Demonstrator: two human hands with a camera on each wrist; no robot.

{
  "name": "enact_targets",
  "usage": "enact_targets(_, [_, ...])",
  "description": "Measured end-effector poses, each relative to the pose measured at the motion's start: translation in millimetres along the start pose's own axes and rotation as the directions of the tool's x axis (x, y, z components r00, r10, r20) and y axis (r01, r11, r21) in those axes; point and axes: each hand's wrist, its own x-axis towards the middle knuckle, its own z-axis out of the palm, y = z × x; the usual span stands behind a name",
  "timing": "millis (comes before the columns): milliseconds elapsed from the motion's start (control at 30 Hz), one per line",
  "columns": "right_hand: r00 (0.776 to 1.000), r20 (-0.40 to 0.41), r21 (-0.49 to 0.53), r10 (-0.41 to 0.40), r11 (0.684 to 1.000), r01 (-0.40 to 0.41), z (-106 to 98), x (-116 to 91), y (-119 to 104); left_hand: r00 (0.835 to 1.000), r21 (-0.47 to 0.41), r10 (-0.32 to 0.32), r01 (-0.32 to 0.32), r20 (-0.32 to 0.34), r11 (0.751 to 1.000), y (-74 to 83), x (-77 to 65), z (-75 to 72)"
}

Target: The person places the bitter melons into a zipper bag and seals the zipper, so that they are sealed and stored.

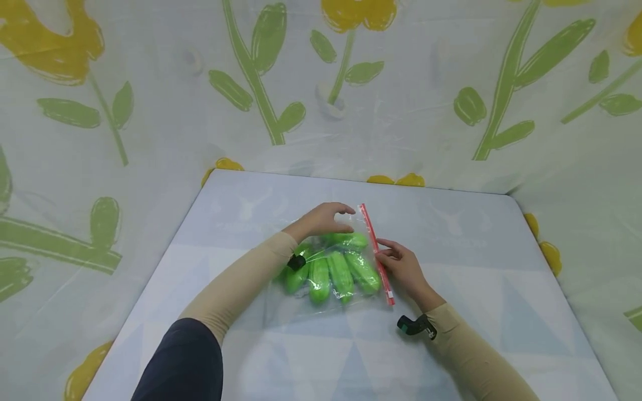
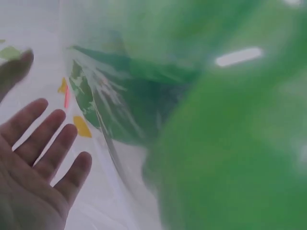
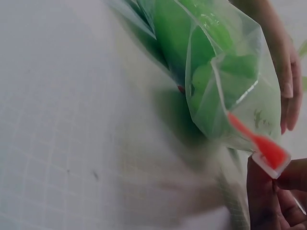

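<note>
A clear zip bag (image 1: 321, 314) lies on the table with several short green cucumbers (image 1: 341, 273) inside. Its red zip strip (image 1: 368, 223) runs along the right side. My right hand (image 1: 405, 272) pinches this strip near its middle between thumb and fingers; the right wrist view shows the red strip (image 3: 268, 151) at the fingertips. Above the bag's far side is my left hand (image 1: 323, 219), its fingers extended. In the left wrist view the left hand (image 2: 36, 167) has its fingers spread, with nothing in it, beside the bag's clear film (image 2: 112, 143).
A pale table (image 1: 451, 345) with faint triangle patterns carries the bag. Behind and beside it hangs a white curtain (image 1: 401, 128) printed with yellow flowers and green leaves. A black wrist camera mount (image 1: 416, 326) sits at the right sleeve, another (image 1: 296, 262) at the left.
</note>
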Motion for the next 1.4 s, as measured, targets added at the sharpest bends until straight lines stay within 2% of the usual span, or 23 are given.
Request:
enact_targets(100, [1.000,-0.006,-0.005,0.003,1.000,-0.004,-0.9,0.6,0.3,0.998,0.010,0.018,-0.019,0.063,1.000,2.2,-3.9,0.2])
enact_targets(200, [1.000,-0.012,-0.011,0.010,1.000,-0.010,-1.6,0.9,0.5,0.995,0.030,0.033,-0.036,0.093,0.999,3.4,-7.5,0.6])
enact_targets(633, [0.998,-0.068,0.017,0.012,1.000,-0.011,-9.0,0.5,1.2,0.994,0.115,0.035,-0.047,0.102,0.992,-6.0,-16.9,1.2])
enact_targets(900, [0.993,-0.108,0.015,0.041,0.999,-0.040,-13.9,1.7,2.1,0.997,0.136,0.048,-0.057,0.067,0.989,-11.4,-25.4,0.8])
enact_targets(1033, [0.991,-0.128,-0.003,0.042,0.999,-0.043,-17.0,2.1,3.2,0.998,0.113,0.051,-0.055,0.034,0.992,-16.7,-30.6,1.4])
enact_targets(1167, [0.987,-0.151,0.006,0.050,0.999,-0.049,-19.9,3.6,5.8,1.000,0.065,0.026,-0.026,-0.003,0.998,-23.2,-35.6,1.8])
enact_targets(1400, [0.981,-0.178,0.014,0.073,0.997,-0.072,-27.3,4.6,9.8,0.998,0.056,-0.012,0.015,-0.056,0.998,-29.8,-44.4,1.0])
